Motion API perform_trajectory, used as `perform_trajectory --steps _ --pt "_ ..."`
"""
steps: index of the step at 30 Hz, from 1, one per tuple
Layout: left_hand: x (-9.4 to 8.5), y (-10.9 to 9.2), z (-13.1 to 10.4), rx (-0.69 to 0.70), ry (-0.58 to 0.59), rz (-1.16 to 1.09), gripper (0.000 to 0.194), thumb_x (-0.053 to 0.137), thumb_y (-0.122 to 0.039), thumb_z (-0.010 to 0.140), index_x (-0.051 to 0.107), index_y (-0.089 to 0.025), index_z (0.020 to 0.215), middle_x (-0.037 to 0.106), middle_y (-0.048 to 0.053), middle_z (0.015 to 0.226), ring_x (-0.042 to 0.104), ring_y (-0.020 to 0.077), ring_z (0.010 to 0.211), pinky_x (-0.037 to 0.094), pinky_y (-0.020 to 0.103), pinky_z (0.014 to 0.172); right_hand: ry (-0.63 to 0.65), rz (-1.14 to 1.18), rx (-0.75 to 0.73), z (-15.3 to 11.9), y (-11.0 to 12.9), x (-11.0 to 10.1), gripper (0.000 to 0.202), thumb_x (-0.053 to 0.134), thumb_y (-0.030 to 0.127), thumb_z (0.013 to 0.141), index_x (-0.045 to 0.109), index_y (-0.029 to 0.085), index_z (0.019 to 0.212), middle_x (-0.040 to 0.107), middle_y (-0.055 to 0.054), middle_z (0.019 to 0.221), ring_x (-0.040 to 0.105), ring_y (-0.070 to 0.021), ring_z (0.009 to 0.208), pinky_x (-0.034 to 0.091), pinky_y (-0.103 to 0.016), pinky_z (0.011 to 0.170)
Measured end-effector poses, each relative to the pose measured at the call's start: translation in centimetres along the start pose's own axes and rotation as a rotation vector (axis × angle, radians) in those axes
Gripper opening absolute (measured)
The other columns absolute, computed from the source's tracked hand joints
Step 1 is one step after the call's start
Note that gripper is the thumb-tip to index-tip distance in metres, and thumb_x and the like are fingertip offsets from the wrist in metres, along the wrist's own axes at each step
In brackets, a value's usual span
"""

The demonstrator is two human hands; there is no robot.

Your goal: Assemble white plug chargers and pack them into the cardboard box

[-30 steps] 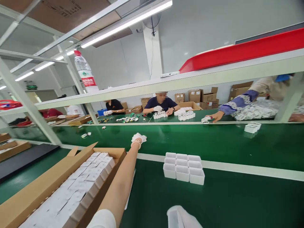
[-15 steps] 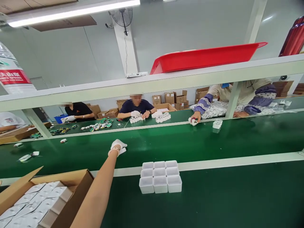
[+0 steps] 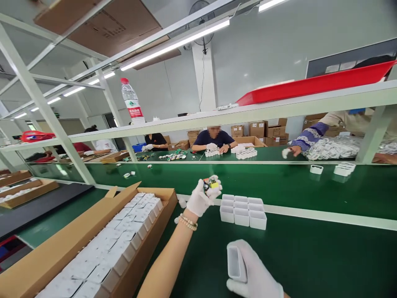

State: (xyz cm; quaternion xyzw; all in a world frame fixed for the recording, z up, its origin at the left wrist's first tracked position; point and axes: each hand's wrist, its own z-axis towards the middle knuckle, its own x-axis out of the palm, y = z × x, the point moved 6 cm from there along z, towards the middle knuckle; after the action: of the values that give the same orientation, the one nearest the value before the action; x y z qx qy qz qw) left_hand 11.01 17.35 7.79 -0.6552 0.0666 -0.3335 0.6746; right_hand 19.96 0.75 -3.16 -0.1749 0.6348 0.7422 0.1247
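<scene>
A white glove covers my left hand (image 3: 201, 199), whose fingers are wrapped round a small circuit board (image 3: 211, 185) with a yellow part, raised over the near edge of the green belt. My right hand (image 3: 256, 271), also gloved, grips an open white plastic housing (image 3: 236, 263) at the lower middle, its opening facing up and left. Between and beyond the hands, a block of several white housings (image 3: 242, 211) stands in rows on the green work surface.
A long cardboard box (image 3: 173, 198) filled with white housings lies at the left. The belt (image 3: 173, 176) crosses ahead, under a shelf (image 3: 186, 120) bearing a bottle (image 3: 132, 101) and a red tray (image 3: 316, 85). Several people sit across; a co-worker's hand (image 3: 293, 152) reaches over at the right.
My left hand has come back from the belt and now holds the circuit board up. My right hand has appeared with a housing. The view has turned left, showing more of the box.
</scene>
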Motion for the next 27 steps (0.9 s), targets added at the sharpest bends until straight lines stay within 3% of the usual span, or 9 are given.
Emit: perform_trajectory --steps 3,8,13,19,23,27 --pt "1.3 2.1 -4.3 -0.065 0.042 -0.152 0.064 0.042 -0.065 0.084 0.058 -0.011 0.115 0.066 0.011 0.099 0.065 0.0195 0.090 0.050 0.033 0.088 -0.010 -0.066 0.038 0.3 -1.7 -0.1 0.064 0.074 0.027 0.065 0.049 0.021 0.123 0.052 -0.010 0.123 0.051 -0.0299 0.115 0.042 -0.043 0.100" --pt "1.9 4.7 -8.1 -0.183 0.114 -0.370 0.062 0.046 -0.058 0.086 0.051 -0.009 0.125 0.066 0.013 0.097 0.065 0.0217 0.090 0.052 0.031 0.081 -0.006 -0.033 0.034 0.7 -3.3 -0.2 0.063 0.065 0.023 0.070 0.039 0.021 0.127 0.047 -0.011 0.130 0.047 -0.0264 0.121 0.036 -0.044 0.106" --pt "1.5 6.0 -8.6 -0.266 0.119 -0.578 0.058 0.048 -0.051 0.089 0.047 -0.010 0.129 0.067 0.011 0.098 0.066 0.0193 0.090 0.051 0.028 0.080 -0.057 -0.058 -0.064 0.7 -2.4 -0.9 0.054 0.063 0.025 0.074 0.039 0.021 0.123 0.049 -0.009 0.126 0.049 -0.0245 0.118 0.038 -0.044 0.104" --pt "0.8 6.0 -9.1 -0.107 0.177 -0.458 0.052 0.060 -0.048 0.082 0.060 -0.008 0.116 0.067 0.015 0.107 0.065 0.0279 0.099 0.051 0.035 0.085 -0.134 -0.208 -0.163 0.6 -1.9 -1.4 0.044 0.063 0.026 0.077 0.044 0.023 0.117 0.050 -0.009 0.122 0.052 -0.0268 0.112 0.043 -0.049 0.099" --pt "1.4 5.8 -9.3 -0.052 0.232 -0.343 0.056 0.066 -0.049 0.077 0.064 -0.007 0.113 0.066 0.016 0.104 0.066 0.0268 0.094 0.053 0.034 0.082 -0.288 -0.317 -0.213 0.0 -1.7 -1.9 0.051 0.063 0.034 0.080 0.039 0.025 0.124 0.046 -0.012 0.128 0.046 -0.0312 0.119 0.042 -0.056 0.099" --pt "2.7 6.5 -9.5 -0.124 0.300 -0.224 0.057 0.064 -0.050 0.078 0.063 -0.006 0.114 0.065 0.020 0.105 0.066 0.0262 0.089 0.054 0.031 0.073 -0.488 -0.440 -0.305 -1.2 -0.2 -2.7 0.061 0.064 0.038 0.080 0.035 0.023 0.132 0.045 -0.015 0.130 0.044 -0.0344 0.121 0.045 -0.059 0.096"
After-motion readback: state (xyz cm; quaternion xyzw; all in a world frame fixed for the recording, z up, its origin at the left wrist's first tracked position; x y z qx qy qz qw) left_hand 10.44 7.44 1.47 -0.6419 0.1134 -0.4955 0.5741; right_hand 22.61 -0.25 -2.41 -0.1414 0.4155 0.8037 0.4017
